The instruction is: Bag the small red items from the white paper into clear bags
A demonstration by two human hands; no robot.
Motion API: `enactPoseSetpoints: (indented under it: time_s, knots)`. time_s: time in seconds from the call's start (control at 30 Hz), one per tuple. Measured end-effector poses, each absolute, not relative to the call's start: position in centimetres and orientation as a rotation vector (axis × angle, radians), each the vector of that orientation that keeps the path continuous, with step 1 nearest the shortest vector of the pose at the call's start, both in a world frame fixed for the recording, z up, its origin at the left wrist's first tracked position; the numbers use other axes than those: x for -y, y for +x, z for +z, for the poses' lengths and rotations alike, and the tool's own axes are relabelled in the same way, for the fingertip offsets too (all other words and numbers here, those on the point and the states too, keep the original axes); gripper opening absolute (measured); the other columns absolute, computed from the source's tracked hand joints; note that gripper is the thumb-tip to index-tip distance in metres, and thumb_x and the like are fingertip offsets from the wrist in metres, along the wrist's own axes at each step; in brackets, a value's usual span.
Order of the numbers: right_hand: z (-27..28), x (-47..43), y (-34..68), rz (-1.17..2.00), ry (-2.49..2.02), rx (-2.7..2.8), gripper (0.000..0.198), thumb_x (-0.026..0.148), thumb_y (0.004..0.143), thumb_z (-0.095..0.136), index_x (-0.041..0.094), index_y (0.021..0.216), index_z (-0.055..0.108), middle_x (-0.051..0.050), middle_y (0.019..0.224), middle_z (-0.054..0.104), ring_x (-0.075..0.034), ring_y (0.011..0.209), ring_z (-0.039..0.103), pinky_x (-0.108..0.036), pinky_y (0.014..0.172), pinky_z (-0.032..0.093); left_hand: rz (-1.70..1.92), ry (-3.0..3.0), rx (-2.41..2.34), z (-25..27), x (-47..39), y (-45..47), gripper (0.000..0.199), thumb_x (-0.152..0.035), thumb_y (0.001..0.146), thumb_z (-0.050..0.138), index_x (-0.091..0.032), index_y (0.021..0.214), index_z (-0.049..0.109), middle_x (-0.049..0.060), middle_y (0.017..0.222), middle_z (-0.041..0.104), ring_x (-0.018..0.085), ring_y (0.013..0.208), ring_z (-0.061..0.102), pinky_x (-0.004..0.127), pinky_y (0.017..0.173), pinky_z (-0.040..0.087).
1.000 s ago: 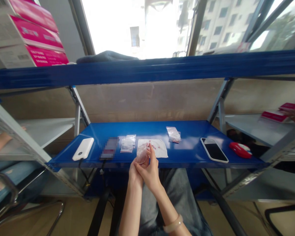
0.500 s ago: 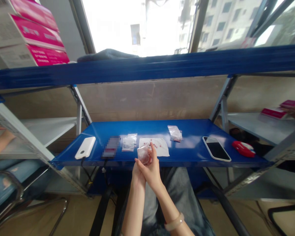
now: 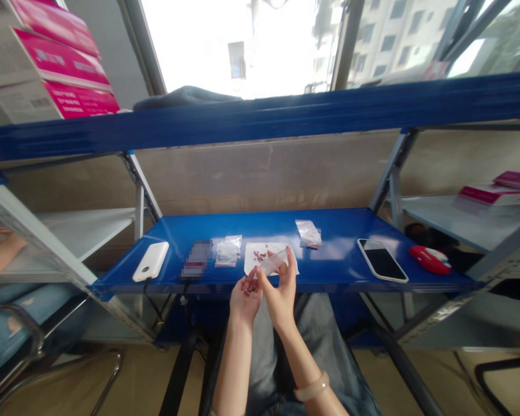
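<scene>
My left hand [image 3: 246, 301] is cupped palm up near the table's front edge. Small dark-red pieces [image 3: 248, 289], like beads, lie in its palm and by its fingers. Pinched in my right hand [image 3: 281, 292] is a clear plastic bag [image 3: 274, 263], slanted with its lower end by the left fingertips. Whether anything is inside the bag I cannot tell. Beneath and behind the hands, a white sheet [image 3: 251, 249] carries several more reddish pieces [image 3: 260, 255]; the bag and right hand cover part of it.
Clear bags [image 3: 227, 252] lie left of the sheet, and filled bags [image 3: 308, 234] behind it to the right. A white power bank [image 3: 151, 261], a phone [image 3: 382, 261] and a red mouse-like object [image 3: 430, 260] rest on the blue table [image 3: 342, 228]. Another person's hand [image 3: 2, 248] shows at left.
My right hand has shifted right and drawn the bag away from the left palm. The bag is now slanted, and the left hand has opened into a cup with reddish pieces visible in it.
</scene>
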State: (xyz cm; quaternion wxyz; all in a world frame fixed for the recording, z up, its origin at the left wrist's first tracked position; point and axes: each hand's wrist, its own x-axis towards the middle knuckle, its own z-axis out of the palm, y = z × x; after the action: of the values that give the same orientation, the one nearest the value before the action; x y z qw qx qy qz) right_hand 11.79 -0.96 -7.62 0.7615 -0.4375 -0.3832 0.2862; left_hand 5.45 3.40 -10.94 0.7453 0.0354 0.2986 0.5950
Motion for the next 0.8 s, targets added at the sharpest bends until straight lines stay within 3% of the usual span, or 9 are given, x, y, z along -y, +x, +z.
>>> enactPoseSetpoints:
  time_s: [0.37, 0.6, 0.8]
  knots:
    - [-8.4, -0.7, 16.1, 0.726, -0.935, 0.288, 0.079, 0.040, 0.063, 0.075, 0.016, 0.130, 0.039, -0.013, 0.119, 0.061, -0.026, 0.112, 0.056, -0.040, 0.091, 0.047, 1.492, 0.074, -0.863, -9.7, -9.9, 5.7, 0.030, -0.015, 0.086, 0.036, -0.008, 0.097, 0.063, 0.011, 0.074, 0.063, 0.014, 0.069, 0.064, 0.023, 0.065, 0.054]
    - [-10.5, -1.9, 17.3, 0.826, -1.006, 0.192, 0.055, 0.043, 0.062, 0.071, 0.019, 0.107, 0.051, -0.009, 0.113, 0.063, -0.022, 0.100, 0.062, -0.029, 0.071, 0.053, 1.611, 0.191, -0.964, -10.9, -11.6, 7.4, 0.033, -0.021, 0.088, 0.033, -0.013, 0.089, 0.065, 0.009, 0.078, 0.065, 0.015, 0.082, 0.064, 0.025, 0.079, 0.051]
    - [-10.5, -2.0, 17.1, 1.081, -0.890, -0.028, 0.040, 0.039, 0.061, 0.066, 0.022, 0.096, 0.056, -0.008, 0.120, 0.059, -0.021, 0.102, 0.061, -0.026, 0.071, 0.051, 1.682, 0.300, -0.976, -11.7, -11.5, 8.2, 0.042, -0.029, 0.092, 0.027, -0.014, 0.080, 0.064, 0.010, 0.088, 0.066, 0.015, 0.098, 0.062, 0.027, 0.091, 0.045]
